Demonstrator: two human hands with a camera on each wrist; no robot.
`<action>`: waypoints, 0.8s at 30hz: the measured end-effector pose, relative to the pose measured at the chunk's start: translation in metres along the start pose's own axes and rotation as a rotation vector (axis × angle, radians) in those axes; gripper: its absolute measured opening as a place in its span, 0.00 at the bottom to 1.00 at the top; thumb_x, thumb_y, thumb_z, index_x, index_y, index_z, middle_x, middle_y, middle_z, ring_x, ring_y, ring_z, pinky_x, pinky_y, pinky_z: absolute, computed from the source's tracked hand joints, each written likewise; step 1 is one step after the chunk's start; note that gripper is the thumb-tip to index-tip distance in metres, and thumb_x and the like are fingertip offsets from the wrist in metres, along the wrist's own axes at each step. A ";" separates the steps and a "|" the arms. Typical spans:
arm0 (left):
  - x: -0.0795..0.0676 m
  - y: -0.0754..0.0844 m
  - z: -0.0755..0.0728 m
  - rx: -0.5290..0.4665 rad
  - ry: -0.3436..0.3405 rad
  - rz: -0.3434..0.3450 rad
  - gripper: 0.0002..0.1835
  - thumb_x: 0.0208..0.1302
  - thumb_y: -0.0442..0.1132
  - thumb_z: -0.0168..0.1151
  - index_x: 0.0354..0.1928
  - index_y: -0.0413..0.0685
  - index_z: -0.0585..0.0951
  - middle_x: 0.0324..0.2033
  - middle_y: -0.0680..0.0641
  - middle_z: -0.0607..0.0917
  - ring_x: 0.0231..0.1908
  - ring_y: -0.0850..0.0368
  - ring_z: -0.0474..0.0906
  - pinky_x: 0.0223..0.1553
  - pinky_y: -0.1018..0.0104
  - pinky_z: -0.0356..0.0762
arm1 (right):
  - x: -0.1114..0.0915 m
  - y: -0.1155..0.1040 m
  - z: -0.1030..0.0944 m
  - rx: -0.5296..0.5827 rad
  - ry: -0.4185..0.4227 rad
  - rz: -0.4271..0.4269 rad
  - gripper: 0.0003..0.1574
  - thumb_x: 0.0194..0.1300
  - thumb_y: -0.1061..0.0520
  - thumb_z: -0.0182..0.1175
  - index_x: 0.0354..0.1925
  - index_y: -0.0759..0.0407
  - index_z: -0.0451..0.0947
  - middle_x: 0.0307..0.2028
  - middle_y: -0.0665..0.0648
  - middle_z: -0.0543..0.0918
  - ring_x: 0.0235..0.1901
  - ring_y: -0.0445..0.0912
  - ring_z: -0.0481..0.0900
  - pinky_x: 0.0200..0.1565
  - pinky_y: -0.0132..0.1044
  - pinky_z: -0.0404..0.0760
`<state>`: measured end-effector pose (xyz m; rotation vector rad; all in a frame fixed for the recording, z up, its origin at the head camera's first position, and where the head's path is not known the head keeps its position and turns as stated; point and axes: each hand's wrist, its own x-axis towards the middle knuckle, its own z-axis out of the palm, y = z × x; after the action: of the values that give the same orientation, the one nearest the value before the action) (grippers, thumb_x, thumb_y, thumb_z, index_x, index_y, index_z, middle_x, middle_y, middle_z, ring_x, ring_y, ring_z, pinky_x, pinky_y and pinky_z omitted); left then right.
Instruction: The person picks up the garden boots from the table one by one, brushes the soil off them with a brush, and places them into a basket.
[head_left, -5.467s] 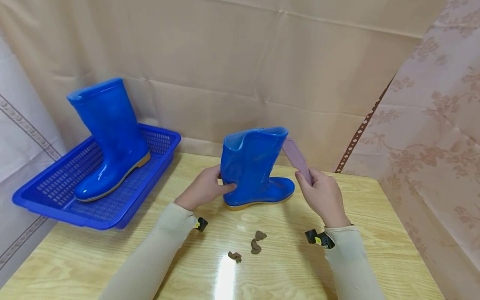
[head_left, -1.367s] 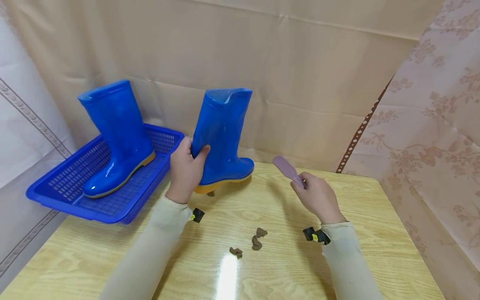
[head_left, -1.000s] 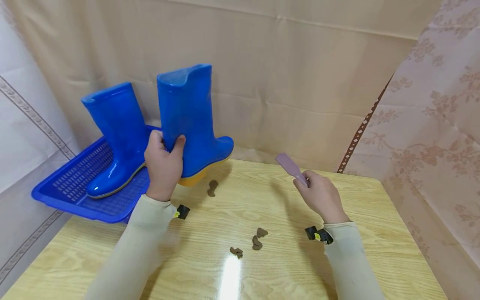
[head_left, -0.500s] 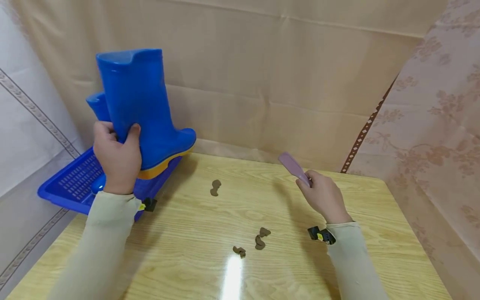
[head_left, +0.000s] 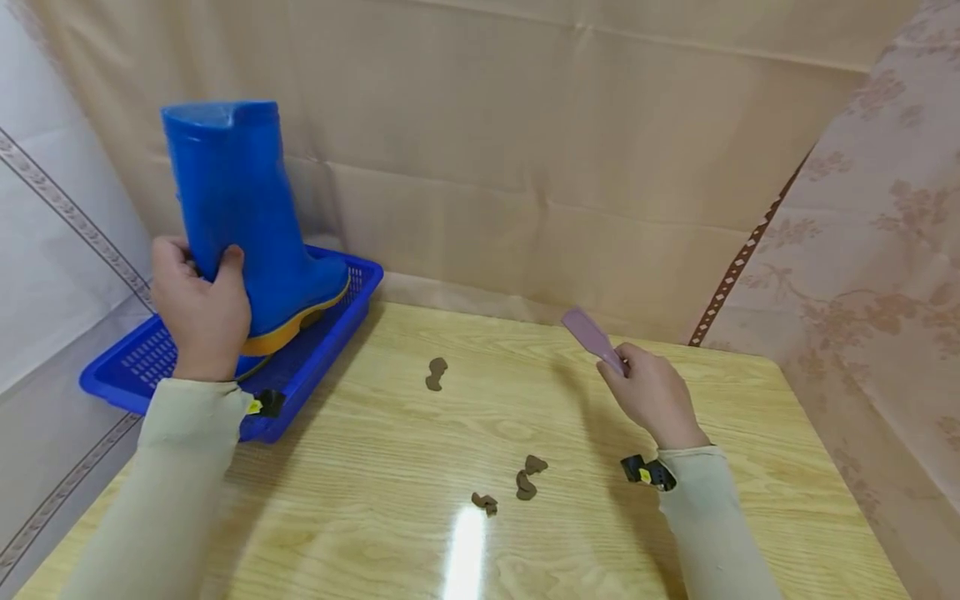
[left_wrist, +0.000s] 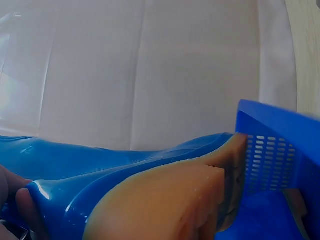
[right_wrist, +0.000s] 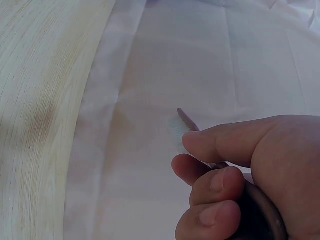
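Observation:
In the head view my left hand [head_left: 201, 312] grips a blue rain boot [head_left: 240, 196] by the back of its ankle, thumb on the near side. The boot hangs over the blue plastic basket [head_left: 318, 375], shaft up and toe to the right. A second rain boot [head_left: 249, 365] lies in the basket, mostly hidden behind the held one. The left wrist view shows the held boot's yellow sole [left_wrist: 160, 200] close to the basket wall [left_wrist: 272, 160]. On the right, my right hand [head_left: 651, 392] holds a flat mauve scraper [head_left: 588, 332] by its handle, blade pointing up-left above the table.
Several brown mud-like pieces lie on the wooden table [head_left: 360, 500]: one clump [head_left: 436, 373] further back, another [head_left: 527, 483] nearer, and a small one [head_left: 484, 502] beside it. A beige curtain [head_left: 465, 150] hangs behind the table.
My left hand has lifted the boot off the table and carried it left over the basket, lowering it slightly lately. A brown clump beneath it came into view. The right hand drew the scraper away from the boot.

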<state>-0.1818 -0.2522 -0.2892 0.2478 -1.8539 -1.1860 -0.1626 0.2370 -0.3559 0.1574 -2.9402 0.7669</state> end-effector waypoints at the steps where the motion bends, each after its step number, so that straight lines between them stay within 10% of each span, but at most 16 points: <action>1: 0.000 -0.001 0.000 0.013 -0.001 -0.005 0.07 0.74 0.45 0.61 0.41 0.53 0.74 0.50 0.45 0.83 0.60 0.59 0.78 0.65 0.63 0.72 | 0.000 0.001 0.000 0.001 0.000 0.001 0.15 0.77 0.50 0.58 0.44 0.62 0.80 0.18 0.51 0.72 0.16 0.44 0.65 0.18 0.36 0.61; 24: 0.006 -0.022 0.012 0.122 -0.277 -0.139 0.09 0.78 0.48 0.56 0.46 0.53 0.69 0.64 0.39 0.78 0.71 0.44 0.70 0.71 0.38 0.63 | 0.005 0.010 0.000 -0.009 -0.013 0.024 0.17 0.77 0.48 0.58 0.46 0.62 0.80 0.20 0.52 0.74 0.17 0.44 0.67 0.19 0.37 0.63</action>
<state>-0.1999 -0.2593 -0.3050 0.2965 -2.1844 -1.2529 -0.1689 0.2452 -0.3605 0.1265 -2.9623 0.7590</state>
